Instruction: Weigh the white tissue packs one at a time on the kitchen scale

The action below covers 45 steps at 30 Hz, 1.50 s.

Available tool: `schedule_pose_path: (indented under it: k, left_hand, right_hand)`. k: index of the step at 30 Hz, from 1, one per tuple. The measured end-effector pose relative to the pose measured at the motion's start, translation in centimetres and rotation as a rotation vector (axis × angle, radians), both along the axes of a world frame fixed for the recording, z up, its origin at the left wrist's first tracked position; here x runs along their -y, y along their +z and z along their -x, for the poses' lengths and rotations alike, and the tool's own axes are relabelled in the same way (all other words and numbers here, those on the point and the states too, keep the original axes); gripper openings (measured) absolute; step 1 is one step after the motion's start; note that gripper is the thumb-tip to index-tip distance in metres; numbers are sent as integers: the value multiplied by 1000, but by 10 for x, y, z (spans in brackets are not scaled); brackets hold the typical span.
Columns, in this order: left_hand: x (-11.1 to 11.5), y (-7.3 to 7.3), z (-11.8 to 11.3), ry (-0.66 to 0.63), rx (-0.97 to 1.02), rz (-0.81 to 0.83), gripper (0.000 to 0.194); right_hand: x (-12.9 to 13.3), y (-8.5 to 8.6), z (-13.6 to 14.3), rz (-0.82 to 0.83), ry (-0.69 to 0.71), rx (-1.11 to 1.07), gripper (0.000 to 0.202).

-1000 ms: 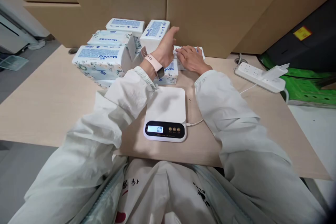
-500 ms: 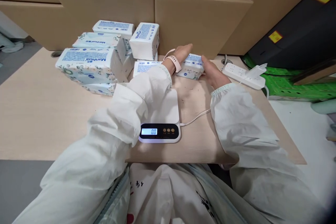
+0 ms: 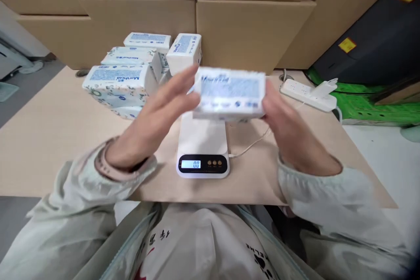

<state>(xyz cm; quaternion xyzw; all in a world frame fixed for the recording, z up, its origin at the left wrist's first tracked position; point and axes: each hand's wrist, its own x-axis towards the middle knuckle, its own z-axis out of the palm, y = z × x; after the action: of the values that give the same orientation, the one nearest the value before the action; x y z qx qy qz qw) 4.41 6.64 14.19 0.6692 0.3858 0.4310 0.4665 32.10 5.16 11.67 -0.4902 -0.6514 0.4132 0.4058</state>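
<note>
A white and blue tissue pack (image 3: 230, 92), a little blurred, is held up between my two hands above the back of a white scale (image 3: 203, 140). My left hand (image 3: 155, 116) presses its left end, and my right hand (image 3: 288, 124) grips its right end. The scale's lit display reads 0.0. Several more tissue packs (image 3: 114, 79) are stacked at the back left of the table, and one pack (image 3: 184, 52) stands on end beside them, its lower part hidden behind my left fingers and the held pack.
Cardboard boxes (image 3: 252, 30) line the back edge of the wooden table (image 3: 59, 140). A white power strip (image 3: 308, 95) lies at the back right, near a green crate (image 3: 364, 105). A white cable (image 3: 251, 145) runs from the scale's right side.
Both hands have come nearer and lifted the tissue pack off the table at the back to above the scale. My left hand has drawn back leftwards, uncovering more of the scale.
</note>
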Motion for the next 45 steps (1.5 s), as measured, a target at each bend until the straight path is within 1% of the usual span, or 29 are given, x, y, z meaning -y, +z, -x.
schedule_pose_path:
  k: [2,4,6,9,10,12,14,15,17,19,21,24,29,33,36,42,45]
  left_hand:
    - [14,-27,21,24,-10,71,56]
    - [19,-47,35,30,-12,111,55]
    - [18,-58,42,31,1,116,54]
    - [9,-68,47,36,21,124,54]
    - [6,-72,48,54,23,109,54]
    - [-1,-84,50,120,42,21,56]
    - [-6,-101,51,195,94,-107,58]
    - [-8,-109,52,212,123,-157,58]
    - [-7,-124,52,193,158,-208,58]
    - [-4,-133,51,130,158,-218,59]
    - [0,-137,50,82,156,-218,60]
    - [3,-141,50,69,173,-238,62]
    - [-2,-150,54,42,192,-291,69]
    - [-2,-152,53,48,196,-296,67]
    - [0,-153,51,61,195,-294,67]
    - [2,-154,48,93,200,-290,68]
    - [4,-151,46,116,208,-303,64]
  right_hand:
    - [11,-17,15,119,42,-90,69]
    - [13,-32,25,222,107,-133,76]
    - [10,-45,29,276,127,-153,80]
    - [5,-59,28,293,30,-117,81]
    - [5,-63,28,254,-22,-104,80]
    - [6,-71,28,89,-146,-71,77]
    - [9,-77,30,-110,-280,-32,71]
    - [11,-80,30,-178,-339,-19,68]
    - [12,-86,32,-221,-411,-41,64]
    - [12,-92,31,-216,-433,-112,64]
    - [10,-97,30,-234,-434,-165,66]
    - [8,-105,28,-285,-434,-201,66]
    - [8,-112,30,-342,-459,-265,55]
    - [8,-112,30,-373,-458,-234,52]
    - [8,-112,31,-392,-462,-268,51]
    - [10,-105,35,-339,-513,-323,53]
    - [12,-102,37,-320,-546,-324,52]
